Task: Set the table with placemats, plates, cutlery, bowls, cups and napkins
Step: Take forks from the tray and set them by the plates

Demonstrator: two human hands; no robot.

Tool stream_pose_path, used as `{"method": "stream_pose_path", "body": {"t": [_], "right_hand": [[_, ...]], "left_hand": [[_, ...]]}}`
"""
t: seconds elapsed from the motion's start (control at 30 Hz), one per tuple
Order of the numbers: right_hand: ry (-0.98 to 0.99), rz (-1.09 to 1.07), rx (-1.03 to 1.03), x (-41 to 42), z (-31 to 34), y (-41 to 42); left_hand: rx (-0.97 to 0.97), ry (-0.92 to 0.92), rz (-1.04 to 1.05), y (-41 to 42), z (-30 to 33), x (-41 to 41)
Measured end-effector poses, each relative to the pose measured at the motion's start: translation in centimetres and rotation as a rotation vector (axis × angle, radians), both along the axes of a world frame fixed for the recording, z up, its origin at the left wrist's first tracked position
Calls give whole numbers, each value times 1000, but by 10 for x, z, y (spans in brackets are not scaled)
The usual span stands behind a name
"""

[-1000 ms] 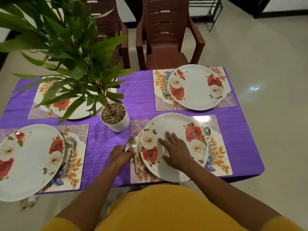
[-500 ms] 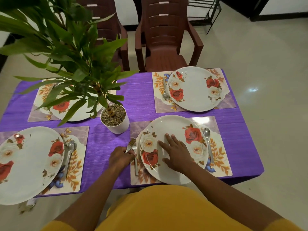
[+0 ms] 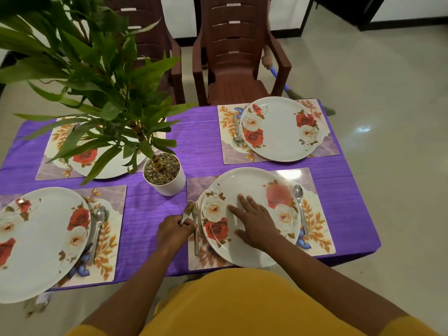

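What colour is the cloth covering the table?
Purple, with a fine ribbed weave; the tablecloth shows clearly in the head view.

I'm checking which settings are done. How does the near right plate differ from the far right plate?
The near right plate has the right hand resting flat on it; the far right plate is untouched. The near one has a spoon to its right and forks, gripped by the left hand, to its left; the far one shows cutlery only on its left. Both are white, rose-patterned, on placemats.
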State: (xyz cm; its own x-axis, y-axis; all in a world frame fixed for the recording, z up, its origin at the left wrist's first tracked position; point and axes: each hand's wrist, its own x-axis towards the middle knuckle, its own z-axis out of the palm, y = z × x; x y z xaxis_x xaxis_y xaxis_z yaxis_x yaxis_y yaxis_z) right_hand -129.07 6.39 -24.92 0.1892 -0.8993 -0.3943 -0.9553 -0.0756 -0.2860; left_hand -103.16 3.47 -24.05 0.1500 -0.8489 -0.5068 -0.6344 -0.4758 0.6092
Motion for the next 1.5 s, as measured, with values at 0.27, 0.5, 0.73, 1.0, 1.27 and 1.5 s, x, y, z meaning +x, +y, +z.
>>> {"method": "stream_pose_path", "body": {"t": [0.27, 0.5, 0.73, 1.0, 1.27, 1.5], "right_hand": [[-1, -2, 0, 0, -1, 1], [0, -5, -7, 0, -2, 1], [3, -4, -2, 0, -3, 1], [-2, -8, -5, 0, -2, 1], [-1, -8, -7, 1, -2, 0], [13, 5, 11, 3, 2, 0]], "left_hand": [[7, 6, 17, 2, 0, -2], [23, 36, 30, 2, -3, -1], [25, 28, 46, 2, -3, -1], [21, 21, 56, 2, -3, -2], [19, 31, 58, 3, 3, -5], [25, 31, 58, 2, 4, -4]]}}
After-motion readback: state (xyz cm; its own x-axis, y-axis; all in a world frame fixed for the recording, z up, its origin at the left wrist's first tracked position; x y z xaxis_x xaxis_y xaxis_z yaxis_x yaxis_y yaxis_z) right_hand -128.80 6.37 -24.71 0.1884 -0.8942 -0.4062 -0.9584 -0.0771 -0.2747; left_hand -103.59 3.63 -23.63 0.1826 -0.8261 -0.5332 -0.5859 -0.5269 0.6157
